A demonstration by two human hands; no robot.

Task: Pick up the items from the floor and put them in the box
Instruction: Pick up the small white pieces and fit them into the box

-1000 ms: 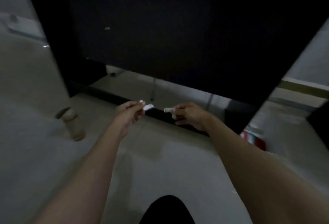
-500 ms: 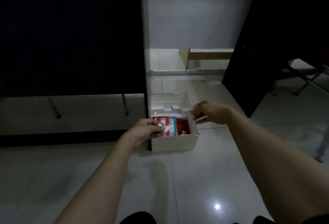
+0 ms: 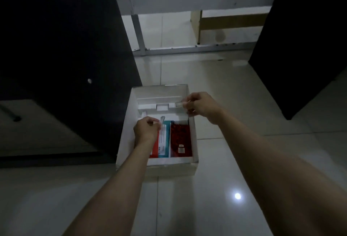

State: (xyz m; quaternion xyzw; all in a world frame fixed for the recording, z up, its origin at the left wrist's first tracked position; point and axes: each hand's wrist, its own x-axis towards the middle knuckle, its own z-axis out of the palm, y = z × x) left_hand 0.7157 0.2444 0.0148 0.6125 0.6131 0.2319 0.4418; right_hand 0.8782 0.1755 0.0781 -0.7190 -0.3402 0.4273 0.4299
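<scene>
A white open box [image 3: 172, 167] stands on the tiled floor just in front of me. Inside lie a red and teal packet [image 3: 164, 143] and a dark red packet [image 3: 181, 140], with white inserts at the far end. My left hand [image 3: 146, 130] hovers over the box's left side, pinching a small white piece [image 3: 161, 121]. My right hand [image 3: 200, 105] is over the far right corner, pinching another small white piece [image 3: 179, 104]. Both pieces are above the box interior.
A tall black panel [image 3: 65, 57] rises right beside the box on the left. Another black panel [image 3: 304, 48] stands at the right. A white wall with a metal frame [image 3: 139, 35] and a cardboard strip [image 3: 232, 21] is behind. Glossy floor tiles spread around me.
The view swung from a dark table and a jar to the box. Both hands, each still holding a white piece, moved forward until they are above the box interior.
</scene>
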